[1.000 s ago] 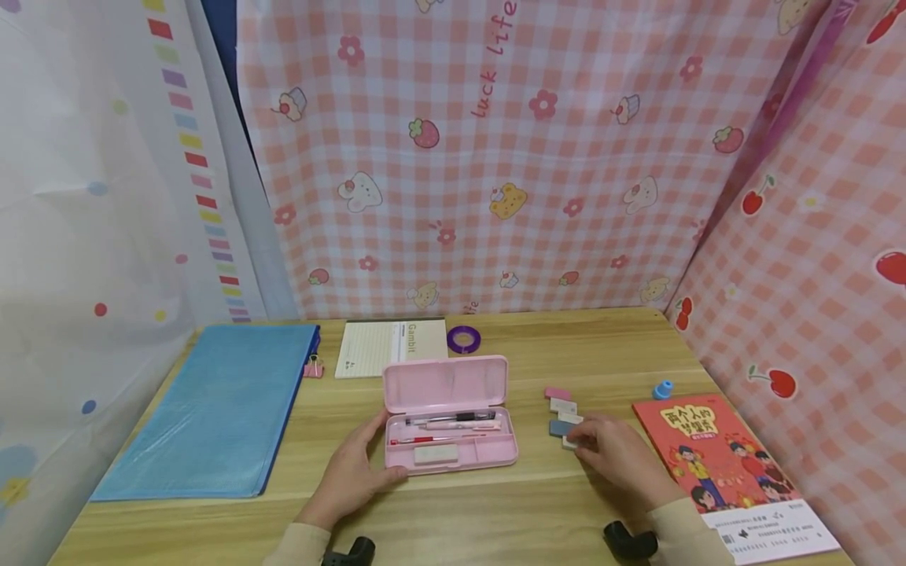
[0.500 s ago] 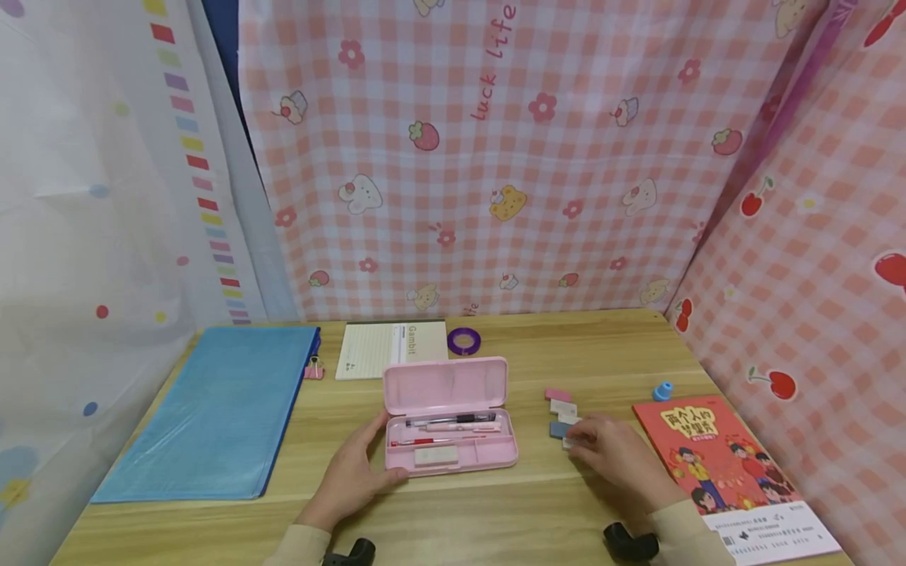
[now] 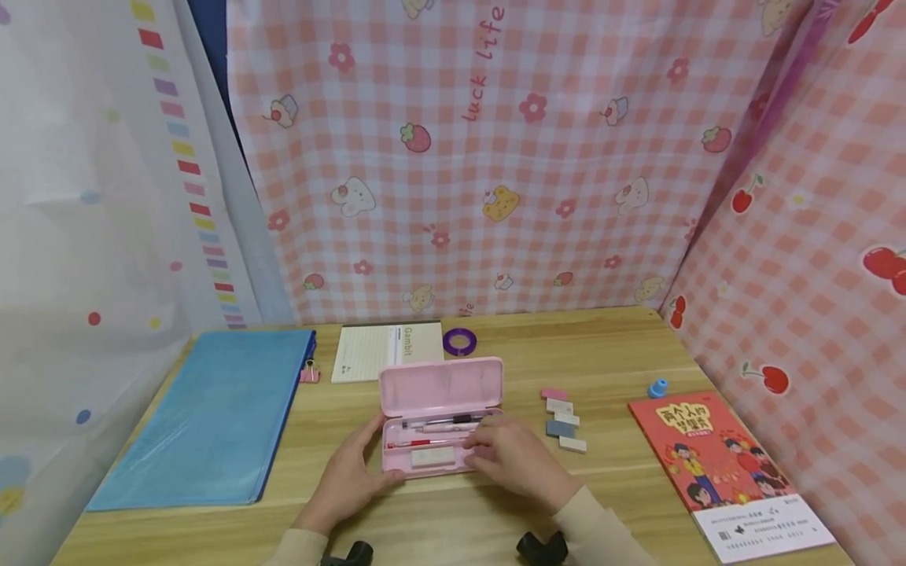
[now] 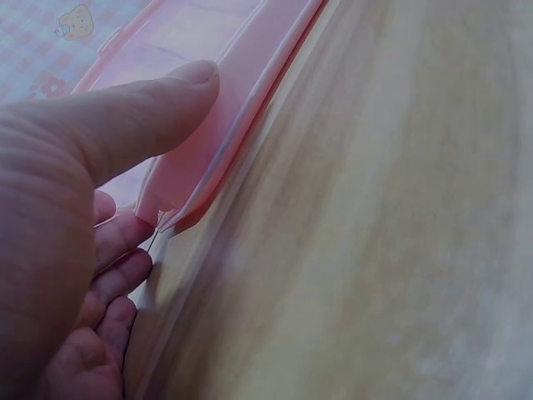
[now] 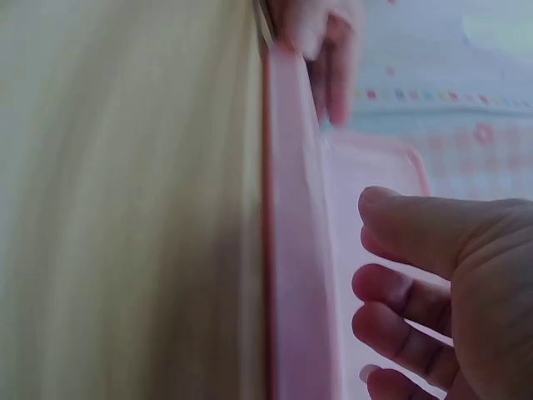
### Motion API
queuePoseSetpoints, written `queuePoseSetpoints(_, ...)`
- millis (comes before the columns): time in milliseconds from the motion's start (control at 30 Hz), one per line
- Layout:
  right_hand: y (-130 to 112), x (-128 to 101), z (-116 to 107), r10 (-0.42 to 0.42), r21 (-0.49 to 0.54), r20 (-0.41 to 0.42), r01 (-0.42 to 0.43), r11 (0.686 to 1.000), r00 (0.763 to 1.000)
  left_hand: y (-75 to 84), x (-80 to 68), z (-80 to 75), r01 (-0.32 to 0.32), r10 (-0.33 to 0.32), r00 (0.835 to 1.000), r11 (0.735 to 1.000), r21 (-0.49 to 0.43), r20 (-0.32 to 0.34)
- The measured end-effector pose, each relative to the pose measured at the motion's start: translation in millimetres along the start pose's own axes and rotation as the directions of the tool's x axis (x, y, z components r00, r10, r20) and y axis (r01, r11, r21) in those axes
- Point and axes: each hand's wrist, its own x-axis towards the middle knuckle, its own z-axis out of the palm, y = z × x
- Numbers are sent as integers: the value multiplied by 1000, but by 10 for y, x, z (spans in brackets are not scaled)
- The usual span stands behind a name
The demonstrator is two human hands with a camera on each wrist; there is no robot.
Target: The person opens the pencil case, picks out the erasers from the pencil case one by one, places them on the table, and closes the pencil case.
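An open pink pencil case (image 3: 440, 387) stands on the table, its lid raised at the back. Pens lie in its rear part, including a red pen (image 3: 418, 443), and a white eraser (image 3: 433, 457) sits in the front left compartment. My left hand (image 3: 350, 475) grips the case's left end, thumb along the front and fingers round the corner. Over the right part of the case is my right hand (image 3: 520, 460), fingers loosely bent; the right wrist view shows nothing between thumb and fingers. Right of the case, several erasers (image 3: 560, 429) lie in a staggered row: pink, white and blue-grey.
A blue folder (image 3: 205, 417) lies at left, a pink binder clip (image 3: 309, 373) beside it. Behind the case are a notepad (image 3: 364, 354) and a purple tape roll (image 3: 460, 342). A red booklet (image 3: 715, 448) and a small blue object (image 3: 657, 387) are at right.
My right hand has left the eraser row and moved left to the pencil case, uncovering the nearest white eraser. The left hand keeps its hold; the view has shifted slightly.
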Motion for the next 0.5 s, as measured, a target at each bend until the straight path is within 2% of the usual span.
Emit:
queuePoseSetpoints(200, -188, 144, 195, -17, -28, 37, 18, 999, 999, -2, -17, 4, -4, 4, 1000, 1000, -19, 0)
queuePoseSetpoints(500, -222, 171, 273, 19, -26, 45, -18, 1000, 999, 1, -27, -6, -12, 12, 1000, 1000, 10, -12)
